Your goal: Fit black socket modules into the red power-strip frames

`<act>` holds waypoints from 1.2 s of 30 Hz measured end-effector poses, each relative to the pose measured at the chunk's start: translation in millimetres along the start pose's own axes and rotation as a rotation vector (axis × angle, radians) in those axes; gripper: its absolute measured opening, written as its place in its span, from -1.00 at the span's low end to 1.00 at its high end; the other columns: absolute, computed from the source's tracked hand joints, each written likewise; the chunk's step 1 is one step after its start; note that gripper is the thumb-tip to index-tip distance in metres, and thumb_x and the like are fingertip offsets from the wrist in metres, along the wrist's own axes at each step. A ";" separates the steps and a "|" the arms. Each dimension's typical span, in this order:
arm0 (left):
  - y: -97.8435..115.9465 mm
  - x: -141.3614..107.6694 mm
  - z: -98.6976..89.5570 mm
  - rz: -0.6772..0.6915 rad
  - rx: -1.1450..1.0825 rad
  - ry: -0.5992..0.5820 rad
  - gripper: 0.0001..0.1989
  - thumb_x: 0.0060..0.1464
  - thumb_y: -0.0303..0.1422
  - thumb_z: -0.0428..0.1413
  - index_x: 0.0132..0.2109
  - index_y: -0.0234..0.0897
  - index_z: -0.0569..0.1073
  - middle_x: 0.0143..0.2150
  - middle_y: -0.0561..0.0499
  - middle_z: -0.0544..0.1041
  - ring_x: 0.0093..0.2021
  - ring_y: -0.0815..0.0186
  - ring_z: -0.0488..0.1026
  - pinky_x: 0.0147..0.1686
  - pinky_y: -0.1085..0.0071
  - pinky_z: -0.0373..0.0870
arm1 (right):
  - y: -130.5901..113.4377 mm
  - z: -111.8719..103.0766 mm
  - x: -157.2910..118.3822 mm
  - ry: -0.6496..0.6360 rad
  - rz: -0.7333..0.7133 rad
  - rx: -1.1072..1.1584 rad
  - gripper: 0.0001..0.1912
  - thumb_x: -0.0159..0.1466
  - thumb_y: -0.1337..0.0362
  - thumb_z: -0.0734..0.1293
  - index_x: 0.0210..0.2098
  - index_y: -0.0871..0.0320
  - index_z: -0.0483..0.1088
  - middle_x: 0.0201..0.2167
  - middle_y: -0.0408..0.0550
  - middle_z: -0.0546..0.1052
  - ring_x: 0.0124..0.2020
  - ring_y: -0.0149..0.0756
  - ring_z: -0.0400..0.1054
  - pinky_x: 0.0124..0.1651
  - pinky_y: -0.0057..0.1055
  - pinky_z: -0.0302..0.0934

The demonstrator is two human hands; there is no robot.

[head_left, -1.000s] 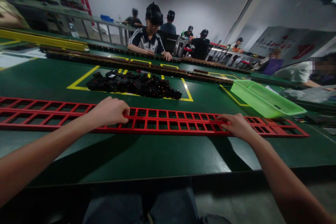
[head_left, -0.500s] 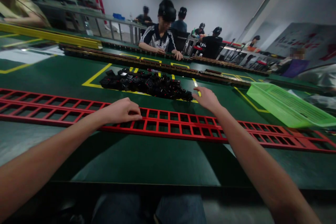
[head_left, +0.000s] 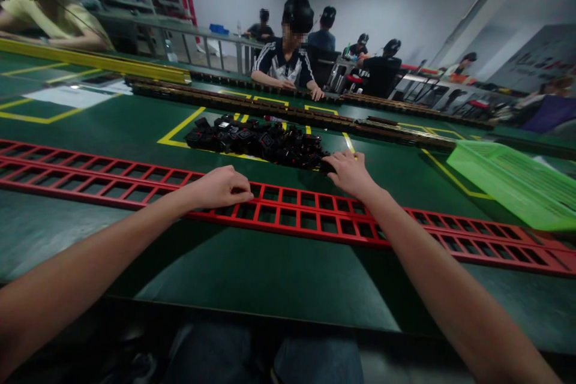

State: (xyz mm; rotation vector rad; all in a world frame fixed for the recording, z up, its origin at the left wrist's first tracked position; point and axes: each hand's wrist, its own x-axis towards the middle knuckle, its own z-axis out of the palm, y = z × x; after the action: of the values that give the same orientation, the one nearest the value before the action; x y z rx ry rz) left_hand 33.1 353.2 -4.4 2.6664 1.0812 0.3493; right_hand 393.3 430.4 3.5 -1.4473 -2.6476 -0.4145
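Note:
A long red grid frame, with two rows of rectangular slots, lies across the green table. My left hand rests over its middle, fingers curled and thumb meeting fingertips by the centre bar; whatever they hold, if anything, is hidden. Beyond the frame lies a heap of small black box-shaped parts, some with red spots. At the heap's right end is my right hand, its fingers stretched out and a little apart. Its fingertips reach the nearest black parts; I see nothing held between them.
A green plastic basket stands to the right. Dark long strips cross the table behind the heap, and a yellow rail lies at the far left. Opposite sits a co-worker; another person's yellow sleeve shows at left.
My right hand has moved left and closer to the black parts, its fingertips now at the heap's edge. My left hand keeps its place on the red frame. The view has shifted slightly.

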 end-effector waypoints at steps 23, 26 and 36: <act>-7.3 -1.2 3.6 0.019 -0.057 0.052 -0.65 0.29 -0.21 0.02 -0.40 -0.27 0.48 -0.47 0.09 0.48 -0.47 0.41 0.36 -0.27 0.41 0.17 | 7.3 -19.8 -61.1 0.158 0.082 0.626 -0.52 0.18 0.12 0.41 0.04 0.14 0.33 -0.18 0.05 0.49 -0.24 -0.11 0.40 -0.16 -0.14 0.34; -5.2 -1.0 2.3 0.006 -0.069 0.033 -0.66 0.28 -0.21 0.02 -0.41 -0.27 0.48 -0.47 0.09 0.48 -0.47 0.41 0.36 -0.27 0.40 0.17 | -3.1 -26.0 -62.9 0.119 0.009 0.601 -0.63 0.20 0.13 0.41 -0.06 0.15 0.35 -0.21 0.03 0.47 -0.25 -0.16 0.37 -0.19 -0.20 0.31; -2.1 -1.4 -0.6 -0.014 -0.075 0.018 -0.67 0.27 -0.21 0.01 -0.39 -0.27 0.48 -0.46 0.08 0.49 -0.45 0.41 0.37 -0.23 0.38 0.16 | -2.6 -35.7 -67.2 -0.005 -0.159 0.556 -0.74 0.23 0.15 0.34 -0.16 0.18 0.37 -0.26 0.02 0.45 -0.30 -0.21 0.33 -0.25 -0.28 0.23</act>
State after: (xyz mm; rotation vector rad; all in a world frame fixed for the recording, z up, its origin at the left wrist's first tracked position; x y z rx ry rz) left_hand 30.6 353.7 -4.7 2.5938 1.0705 0.4032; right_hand 426.0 364.5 23.0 -1.0663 -2.5861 0.2995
